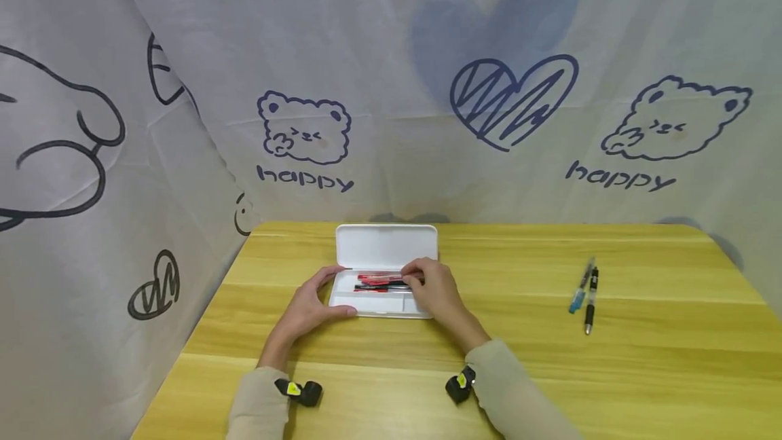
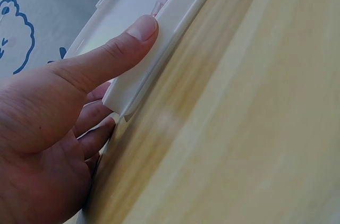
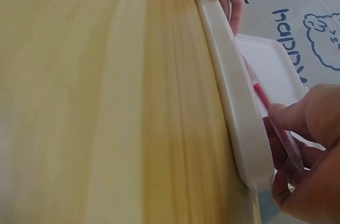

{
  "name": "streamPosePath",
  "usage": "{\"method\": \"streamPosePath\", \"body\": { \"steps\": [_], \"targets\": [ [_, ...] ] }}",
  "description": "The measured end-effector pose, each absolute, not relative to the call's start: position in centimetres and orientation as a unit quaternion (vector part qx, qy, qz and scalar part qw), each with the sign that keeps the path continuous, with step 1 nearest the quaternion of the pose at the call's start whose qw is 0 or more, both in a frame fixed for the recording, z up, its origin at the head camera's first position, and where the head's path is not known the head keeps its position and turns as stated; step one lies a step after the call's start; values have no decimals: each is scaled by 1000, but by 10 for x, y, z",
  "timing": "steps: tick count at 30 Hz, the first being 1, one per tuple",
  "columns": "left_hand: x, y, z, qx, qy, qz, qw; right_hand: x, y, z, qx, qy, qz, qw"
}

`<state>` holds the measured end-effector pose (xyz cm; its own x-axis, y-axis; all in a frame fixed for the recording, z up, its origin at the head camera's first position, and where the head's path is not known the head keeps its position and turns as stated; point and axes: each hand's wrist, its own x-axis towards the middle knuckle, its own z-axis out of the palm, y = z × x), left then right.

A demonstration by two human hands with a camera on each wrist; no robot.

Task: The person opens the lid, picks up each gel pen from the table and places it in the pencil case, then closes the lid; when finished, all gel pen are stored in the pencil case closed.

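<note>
Fingers of the left hand (image 1: 305, 307) grip the left end of the pencil case (image 1: 366, 304), with the thumb on the front edge and the forefinger at the rear corner. Fingers of the right hand (image 1: 438, 292) pinch a red pen (image 3: 287, 140) over the right part of the case; whether this pen touches its neighbours cannot be determined.

A printed cloth (image 1: 391, 32) hangs behind the surface (image 1: 672, 372), which is wood-grained and carries all items. The case lies flat near the far edge, with its lid (image 1: 387, 244) raised at the rear. Red and black pens (image 1: 380, 282) lie lengthwise in the rear compartment. Well to the right, a blue-tipped pen (image 1: 581, 288) and a black-gripped pen (image 1: 591, 301) rest side by side on the surface.

CAUTION: An uneven release by the right fingers may let the red pen roll or settle across the compartment wall, where it could obstruct the lid. Excess pressure from the left thumb may slide the case along the surface. A knock from the right knuckles may drop the lid onto the fingers. A jolt to the surface may set the two outside pens rolling
</note>
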<state>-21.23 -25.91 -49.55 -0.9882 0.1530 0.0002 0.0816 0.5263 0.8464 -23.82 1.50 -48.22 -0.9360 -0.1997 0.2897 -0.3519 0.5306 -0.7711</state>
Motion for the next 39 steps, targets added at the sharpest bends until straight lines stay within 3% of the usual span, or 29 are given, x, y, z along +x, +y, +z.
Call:
{"method": "streamPosePath", "body": {
  "steps": [19, 31, 39],
  "targets": [
    [-212, -260, -497, 65, 874, 480, 37, -237, 30, -483, 162, -861, 473, 92],
    [-216, -258, -497, 80, 874, 478, 30, -232, 92, -463, 121, -830, 539, 80],
    [-213, -258, -495, 74, 873, 481, 34, -219, 136, -448, 135, -850, 494, 124]
  ]
}}
